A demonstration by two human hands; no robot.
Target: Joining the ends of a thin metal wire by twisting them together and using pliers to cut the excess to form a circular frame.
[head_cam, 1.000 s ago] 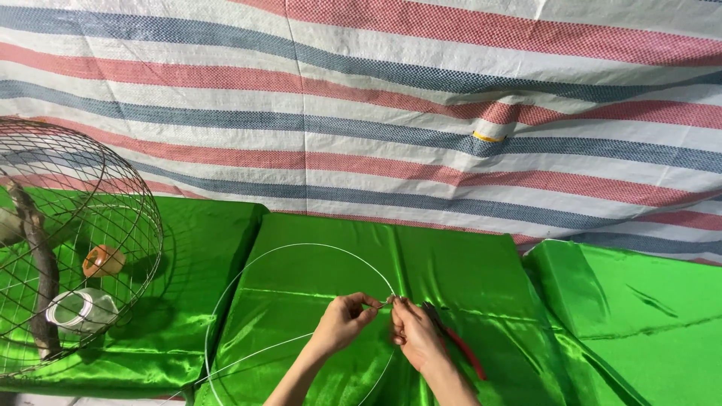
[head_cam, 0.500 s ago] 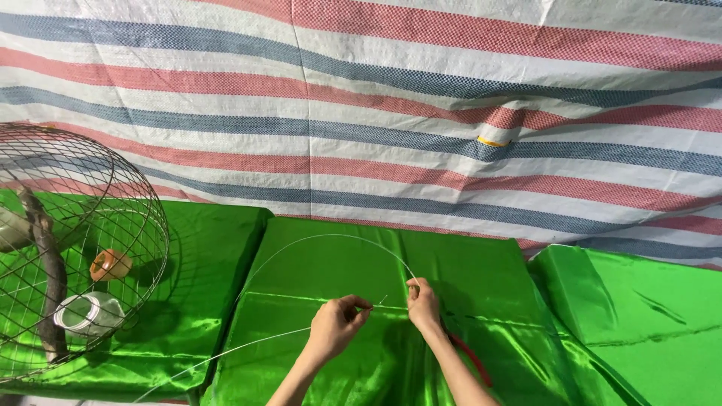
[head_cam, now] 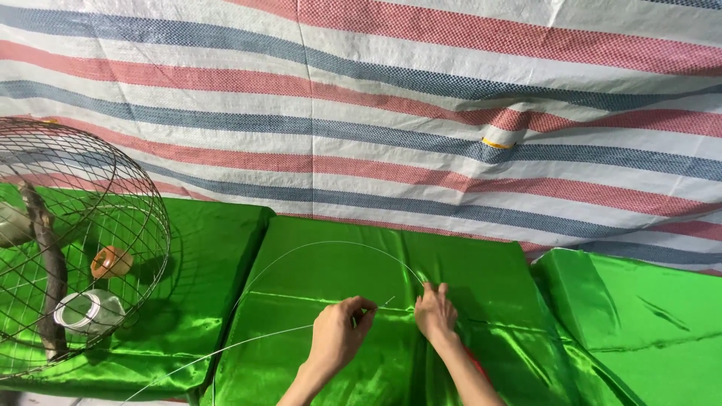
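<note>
Your left hand is pinching the thin, pale, springy wire between thumb and curled fingers, near the middle of the shiny green satin cloth that is covering the central block. Your right hand is sitting just beside it, fingers pressed together and pointing down onto the same wire where its arc is coming down to the cloth. From there the wire is looping up and leftward in a wide arch toward the back edge of the block, then curving down along the left edge, while another strand is running from your left hand out toward the lower left corner. Bare green cloth is lying to the right of your right hand, up to the fold where the next green-covered block is beginning. On the left block, well apart from both hands, a round wire-mesh cage is standing. Behind everything a red, blue and white striped woven tarp is hanging.
</note>
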